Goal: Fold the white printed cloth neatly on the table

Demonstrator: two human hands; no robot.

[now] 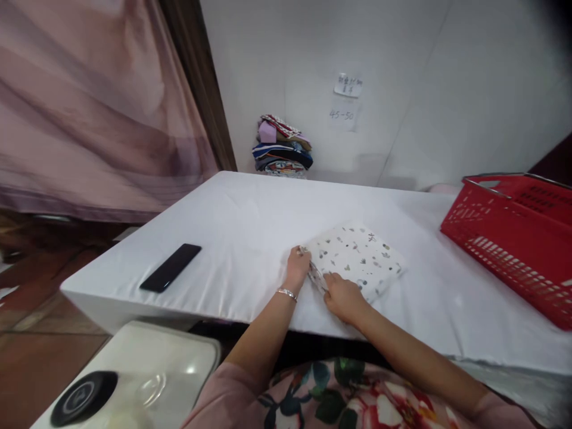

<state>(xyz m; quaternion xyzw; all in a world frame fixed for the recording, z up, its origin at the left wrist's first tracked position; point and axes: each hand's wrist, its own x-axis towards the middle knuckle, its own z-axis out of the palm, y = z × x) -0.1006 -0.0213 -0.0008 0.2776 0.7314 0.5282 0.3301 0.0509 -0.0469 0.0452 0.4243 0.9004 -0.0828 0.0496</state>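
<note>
While holding the printed cloth (353, 253) flat on the table (250, 208), pinching its near-left edge with left hand (298, 265) and right hand (345, 296) slightly apart, probably tensioning the edge, though blurring there.

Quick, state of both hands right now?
Left hand: closed, holding the patterned white cloth at its left corner.
Right hand: closed, gripping the same cloth along its near edge.
</note>
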